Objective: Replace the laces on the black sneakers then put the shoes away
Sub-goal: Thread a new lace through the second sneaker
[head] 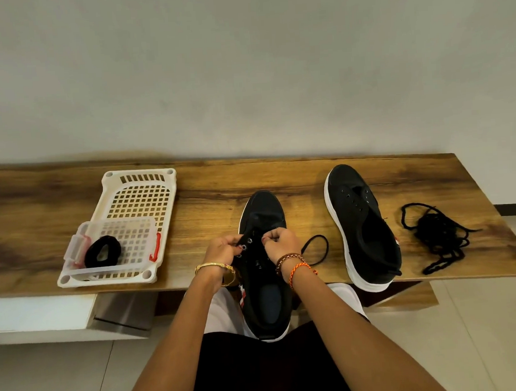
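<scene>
Nearest the camera, the near shoe (263, 273) lay with its heel over the table's front edge, above the person's lap, and its toe pointing away toward the wall; its long axis ran near to far. Both hands worked at its eyelets. The left hand (222, 252) had its fingers curled and pinched at the left eyelet row, and the right hand (281, 243) pinched at the right row; the black lace against black fabric made it hard to tell exactly what each fingertip held. A lace loop (314, 249) trailed from under the right hand onto the table (207, 180), just beside the shoe.

To the right, apart from it, the second shoe (364, 228) lay unlaced, toe also pointing away and tilted slightly left. Farther right sat a tangled lace pile (437, 238).

On the left stood a white tray (138, 184), with a smaller clear basket (126, 233) in its near end and a coiled black lace (102, 255) inside that.

Counted: two shoes, two hands, two baskets, three lots of lace. Nothing blocked the hands. A plain wall (242, 60) rose behind the table.
</scene>
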